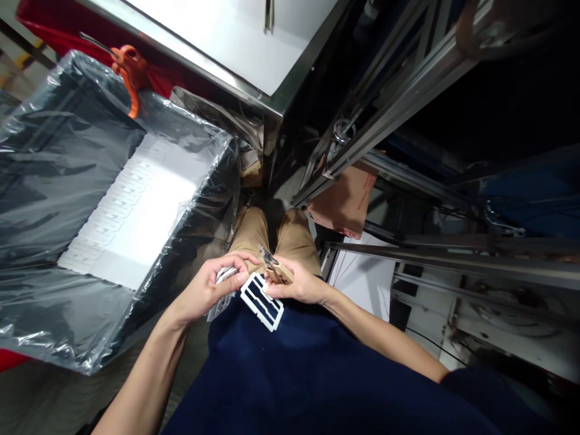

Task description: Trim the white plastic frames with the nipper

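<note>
Hands of one person, seated or crouched with tan trousers [294, 232] below, are working over the lap, away from the white-topped counter [254, 60]. The right hand [296, 281] grasps small pliers [268, 258], tips pointing away from the body, and also pinches the upper side of a white slotted frame [263, 301]. That frame hangs tilted over the dark blue shirt [290, 374], between the two hands. The left hand [215, 284] is closed round a bundle of thin white pieces [220, 307], just beside the frame.

Off to the person's left stands a bin lined with clear plastic [86, 169]. White slotted pieces [136, 208] lie in overlapping rows along its right wall, and an orange clamp [132, 69] sits on its far rim, by the counter's metal edge. On the counter, in from the near right corner, lies a narrow metal item [269, 17], cut off by the view. Red material [43, 21] shows beyond the bin.

Metal rails [394, 115] fill the room to the right, with a brown paper bag [344, 199] bearing red print beneath them and white sheets [365, 272] lower down.
</note>
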{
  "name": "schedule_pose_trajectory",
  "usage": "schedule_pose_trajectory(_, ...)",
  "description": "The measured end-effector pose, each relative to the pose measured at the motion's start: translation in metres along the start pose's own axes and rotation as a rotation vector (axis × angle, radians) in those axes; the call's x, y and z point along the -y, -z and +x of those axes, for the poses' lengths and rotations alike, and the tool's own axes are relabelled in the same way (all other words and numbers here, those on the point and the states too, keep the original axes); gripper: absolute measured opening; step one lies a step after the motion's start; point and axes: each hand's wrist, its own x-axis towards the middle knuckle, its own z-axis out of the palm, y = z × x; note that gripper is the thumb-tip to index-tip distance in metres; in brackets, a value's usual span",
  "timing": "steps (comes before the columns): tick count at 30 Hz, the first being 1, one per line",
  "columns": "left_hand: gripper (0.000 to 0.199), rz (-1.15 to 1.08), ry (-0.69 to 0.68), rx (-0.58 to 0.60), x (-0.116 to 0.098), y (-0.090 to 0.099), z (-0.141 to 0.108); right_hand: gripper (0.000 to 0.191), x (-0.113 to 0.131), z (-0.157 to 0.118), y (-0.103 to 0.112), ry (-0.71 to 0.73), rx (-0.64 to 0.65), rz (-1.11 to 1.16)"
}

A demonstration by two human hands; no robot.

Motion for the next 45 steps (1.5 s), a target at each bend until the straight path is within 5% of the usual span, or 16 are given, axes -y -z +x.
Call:
schedule_pose_trajectory(7,0.012,0.059,-0.109,0.029,-0.008,-0.011,-0.011,0.032,-0.002,-0.006,0.001,-0.005,0.070,-0.047)
schedule_pose_trajectory(15,0.018,0.236,-0.077,0.093,-0.025,-0.009,-0.012,0.027,0.073,-0.031,0.021,0.038,0.061,-1.070)
schedule_pose_trajectory(20,0.023,0.350,-0.069,0.127,-0.030,-0.008,-0.008,0.040,0.097,-0.036,0.019,0.016,0.142,-1.408)
schedule_pose_trajectory(45,0.025,0.441,-0.017,0.162,-0.048,-0.017,-0.006,0.019,0.133,-0.031,0.010,-0.010,0.333,-1.645)
